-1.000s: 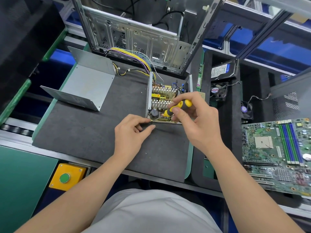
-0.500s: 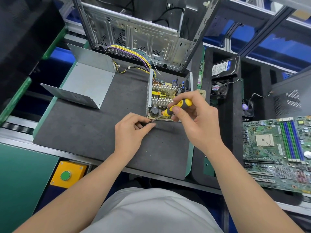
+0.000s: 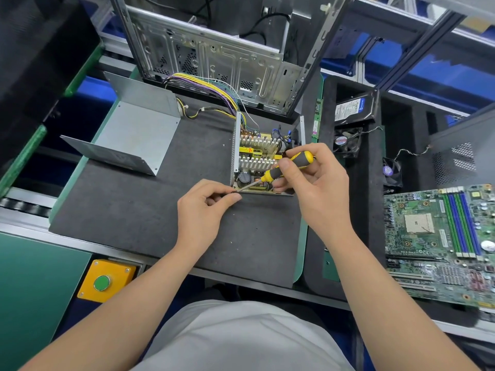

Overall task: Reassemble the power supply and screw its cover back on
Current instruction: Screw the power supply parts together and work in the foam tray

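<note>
Barely moved: right hand (image 3: 317,184) grips screwdriver (image 3: 292,164), left hand (image 3: 203,213) pinches its tip; power supply (image 3: 256,148) uncovered.

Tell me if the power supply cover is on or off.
Off: the power supply is exposed; the cover lies apart, leftward.

At the open power supply (image 3: 257,149): right hand (image 3: 318,188) around a screwdriver (image 3: 294,162), left hand (image 3: 203,210) pinched on its tip.
</note>
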